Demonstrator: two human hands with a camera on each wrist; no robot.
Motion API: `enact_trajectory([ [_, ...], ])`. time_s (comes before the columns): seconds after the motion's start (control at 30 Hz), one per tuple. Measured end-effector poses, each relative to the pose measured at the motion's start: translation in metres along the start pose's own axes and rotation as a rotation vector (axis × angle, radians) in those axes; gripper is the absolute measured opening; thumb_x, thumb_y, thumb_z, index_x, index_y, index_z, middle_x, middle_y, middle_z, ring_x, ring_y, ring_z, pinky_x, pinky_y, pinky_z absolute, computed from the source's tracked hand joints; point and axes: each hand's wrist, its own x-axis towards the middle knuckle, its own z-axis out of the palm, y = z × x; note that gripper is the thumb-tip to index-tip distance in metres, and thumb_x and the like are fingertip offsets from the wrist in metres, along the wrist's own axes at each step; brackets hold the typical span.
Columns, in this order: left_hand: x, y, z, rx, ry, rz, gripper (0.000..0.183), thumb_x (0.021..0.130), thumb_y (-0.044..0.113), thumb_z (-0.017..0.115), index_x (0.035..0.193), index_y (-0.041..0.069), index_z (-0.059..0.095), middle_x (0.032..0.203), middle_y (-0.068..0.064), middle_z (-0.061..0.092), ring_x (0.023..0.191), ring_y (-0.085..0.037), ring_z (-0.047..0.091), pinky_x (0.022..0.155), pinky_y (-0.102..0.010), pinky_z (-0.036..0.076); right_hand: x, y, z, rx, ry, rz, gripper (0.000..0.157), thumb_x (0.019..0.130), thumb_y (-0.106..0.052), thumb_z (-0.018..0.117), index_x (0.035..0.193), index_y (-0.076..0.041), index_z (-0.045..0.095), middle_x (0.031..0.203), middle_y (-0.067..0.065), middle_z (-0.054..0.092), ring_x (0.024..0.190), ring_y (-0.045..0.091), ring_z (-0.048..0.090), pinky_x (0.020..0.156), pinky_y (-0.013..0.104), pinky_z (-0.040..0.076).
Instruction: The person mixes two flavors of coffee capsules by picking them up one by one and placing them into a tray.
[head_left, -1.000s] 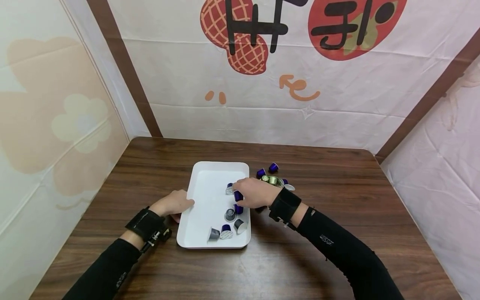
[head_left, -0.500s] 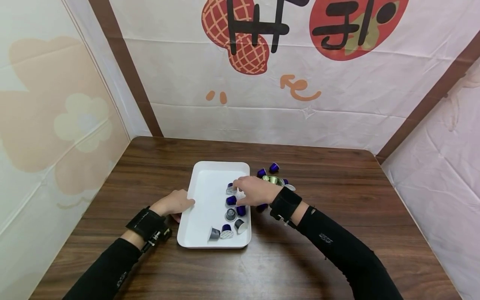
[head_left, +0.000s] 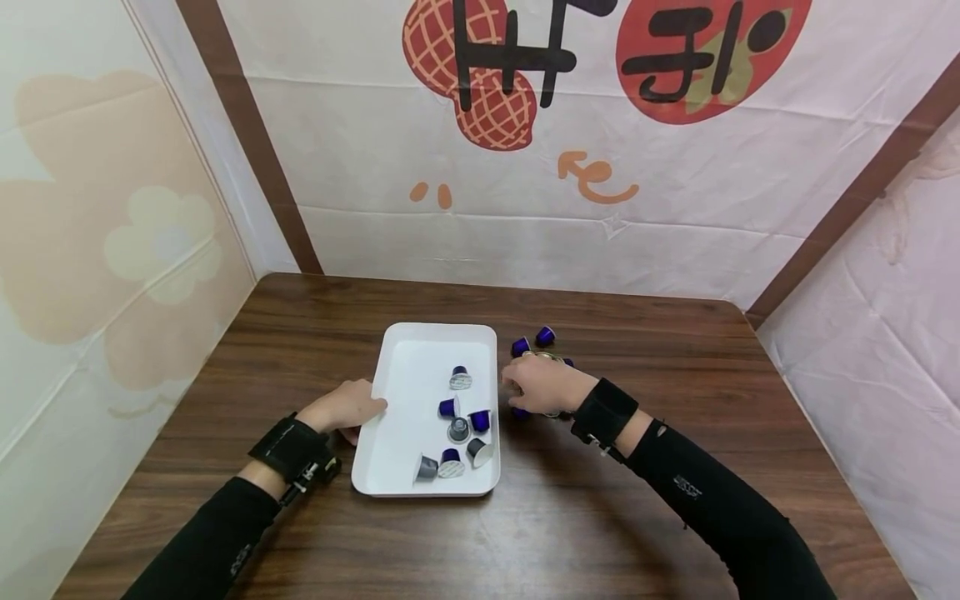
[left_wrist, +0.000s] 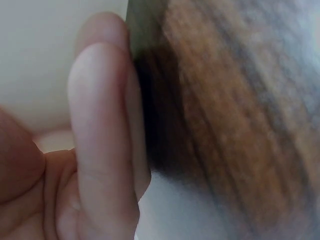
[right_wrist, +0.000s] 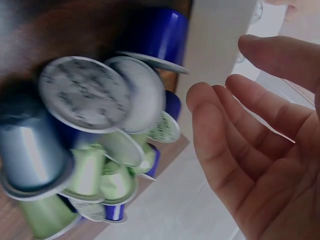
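My left hand (head_left: 345, 407) holds the left rim of a white tray (head_left: 408, 375), thumb on top and the other fingers at the edge. In the left wrist view its fingers (left_wrist: 100, 130) lie along the tray side. My right hand (head_left: 546, 383) hovers over a pile of coffee capsules just right of the tray, fingers loosely bent and nothing between them. The right wrist view shows the pile: a blue capsule (right_wrist: 162, 37), a blue-grey capsule (right_wrist: 32, 145) and several green ones (right_wrist: 87, 172). Part of the pile hides beneath that hand in the head view.
Several capsules lie scattered inside the tray, among them a dark blue one (head_left: 447, 407) and a grey one (head_left: 427, 468). Two blue capsules (head_left: 545, 336) sit behind the pile. The wooden table (head_left: 637, 350) meets a printed cloth wall (head_left: 360, 242) at its back.
A blue capsule has left my right hand's fingers and lies in the tray, shifted leftward. That hand has moved right, over the pile. My left hand keeps its place on the rim.
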Motion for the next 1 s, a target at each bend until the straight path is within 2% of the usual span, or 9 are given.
enact_trajectory([
  [0.1,0.0,0.001,0.0,0.003,-0.002,-0.006,0.028,0.095,0.016,0.041,0.1,-0.005,0.059,0.068,-0.011,0.061,0.048,-0.018,0.061,0.043,-0.031,0.052,-0.004,0.001,0.006,-0.049,-0.017,0.011,0.015,0.086,-0.016,0.068,0.096,-0.006,0.065,0.09,0.004,0.063,0.078,0.012,0.057,0.072,0.027,0.051],
  [0.2,-0.001,0.001,0.001,0.004,-0.004,-0.009,0.029,0.095,0.016,0.041,0.102,-0.006,0.058,0.069,-0.01,0.061,0.05,-0.018,0.062,0.043,-0.031,0.053,-0.006,0.002,0.013,-0.109,-0.03,0.028,0.018,0.085,-0.019,0.069,0.099,-0.007,0.066,0.093,0.003,0.064,0.083,0.012,0.059,0.074,0.027,0.052],
  [0.5,-0.003,0.003,0.001,0.001,0.006,0.004,0.025,0.093,0.015,0.043,0.094,-0.003,0.06,0.067,-0.009,0.061,0.051,-0.017,0.061,0.043,-0.03,0.052,-0.004,0.0,0.021,-0.166,-0.045,0.047,0.022,0.083,-0.019,0.072,0.101,-0.008,0.066,0.09,0.002,0.063,0.081,0.011,0.059,0.072,0.027,0.052],
  [0.73,-0.004,0.002,0.002,-0.004,0.007,0.008,0.026,0.094,0.015,0.043,0.093,-0.003,0.061,0.066,-0.008,0.062,0.05,-0.017,0.061,0.043,-0.03,0.052,-0.005,-0.004,0.024,-0.187,-0.043,0.017,0.021,0.081,-0.019,0.074,0.098,-0.01,0.065,0.083,-0.001,0.058,0.074,0.01,0.053,0.066,0.027,0.05],
  [1.0,-0.003,0.002,0.0,-0.001,0.003,0.01,0.026,0.094,0.015,0.042,0.094,-0.002,0.062,0.067,-0.008,0.062,0.051,-0.017,0.061,0.043,-0.03,0.052,-0.007,-0.013,0.03,-0.22,-0.039,-0.024,0.022,0.079,-0.022,0.076,0.095,-0.011,0.065,0.087,0.0,0.061,0.078,0.012,0.057,0.069,0.027,0.051],
])
